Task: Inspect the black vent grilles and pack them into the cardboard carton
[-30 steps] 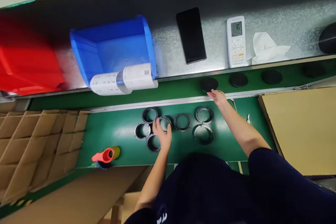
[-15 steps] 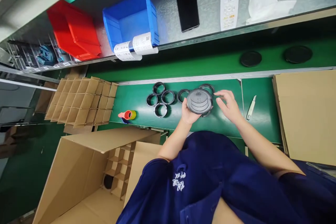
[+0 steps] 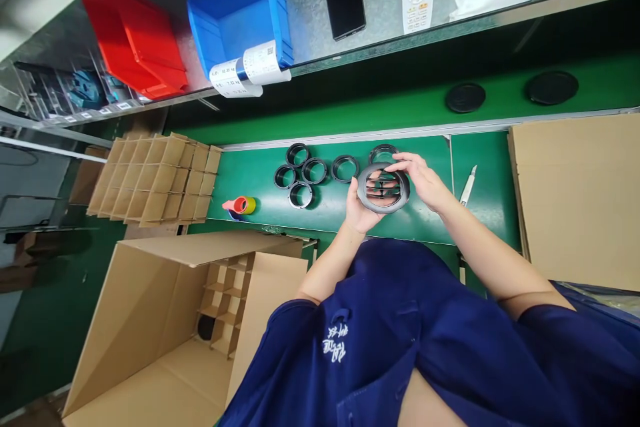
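A round black air vent (image 3: 404, 195) with crosswise slats lies in my left hand (image 3: 363, 217), which grips it from below and at its left side. The palm shows through the gaps between the slats. My right hand (image 3: 423, 181) has its fingers bent at the vent's upper right edge, fingertips on the slats and rim. Just behind the vent, one black ring (image 3: 383, 149) rests on the green bench, partly covered. Another black ring (image 3: 345, 169) lies to its left, and several more rings (image 3: 315, 171) sit in a cluster further left.
A utility knife (image 3: 469, 185) lies right of my right hand, near stacked cardboard (image 3: 575, 200). Leftward are a tape roll (image 3: 245, 205), cardboard dividers (image 3: 150, 177) and an open carton (image 3: 135, 320). The shelf above holds a blue bin (image 3: 235, 20), a red bin (image 3: 135, 40), a phone and a remote.
The vent's slats, closed flat before, now stand open with gaps between them. My right hand has moved left onto the vent. The whole view has shifted slightly.
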`<state>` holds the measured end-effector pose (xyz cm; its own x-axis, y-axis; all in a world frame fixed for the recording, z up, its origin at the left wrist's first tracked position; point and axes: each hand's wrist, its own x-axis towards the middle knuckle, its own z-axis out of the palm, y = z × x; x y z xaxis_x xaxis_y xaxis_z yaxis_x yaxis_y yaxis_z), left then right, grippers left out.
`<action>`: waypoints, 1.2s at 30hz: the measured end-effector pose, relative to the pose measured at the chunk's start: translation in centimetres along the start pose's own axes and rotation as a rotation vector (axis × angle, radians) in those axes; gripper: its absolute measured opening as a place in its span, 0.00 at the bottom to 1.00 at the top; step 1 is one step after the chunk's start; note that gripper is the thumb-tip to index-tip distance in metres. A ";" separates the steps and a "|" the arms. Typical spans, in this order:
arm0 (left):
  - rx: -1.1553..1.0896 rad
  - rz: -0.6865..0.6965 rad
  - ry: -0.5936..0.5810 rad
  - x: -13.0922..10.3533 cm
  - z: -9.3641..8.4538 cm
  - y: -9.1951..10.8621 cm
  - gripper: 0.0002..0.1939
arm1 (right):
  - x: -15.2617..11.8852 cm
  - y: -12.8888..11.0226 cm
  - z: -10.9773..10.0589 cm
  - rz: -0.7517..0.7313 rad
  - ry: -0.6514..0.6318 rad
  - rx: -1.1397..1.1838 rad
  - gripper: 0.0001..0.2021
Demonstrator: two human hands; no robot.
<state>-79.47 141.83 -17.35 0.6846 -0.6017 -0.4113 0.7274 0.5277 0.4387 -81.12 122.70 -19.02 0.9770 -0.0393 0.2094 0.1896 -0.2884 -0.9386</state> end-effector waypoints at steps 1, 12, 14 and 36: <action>-0.011 -0.008 0.004 0.0 -0.1 0.1 0.38 | 0.1 0.0 0.0 0.025 0.005 0.026 0.37; -0.120 -0.095 0.197 1.4 -3.8 0.7 0.30 | -1.1 3.3 3.9 -0.240 -0.408 -0.430 0.39; -0.123 -0.149 0.240 1.9 -4.3 0.6 0.30 | -0.9 4.2 4.9 -0.125 -0.453 -0.439 0.49; -0.166 -0.161 0.208 1.2 -1.4 7.5 0.31 | 6.3 2.7 5.5 -0.114 -0.203 -0.176 0.32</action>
<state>-73.16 145.90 -15.65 0.5422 -0.5591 -0.6272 0.8134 0.5365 0.2249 -73.91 126.92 -21.70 0.9534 0.1902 0.2344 0.2964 -0.4425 -0.8464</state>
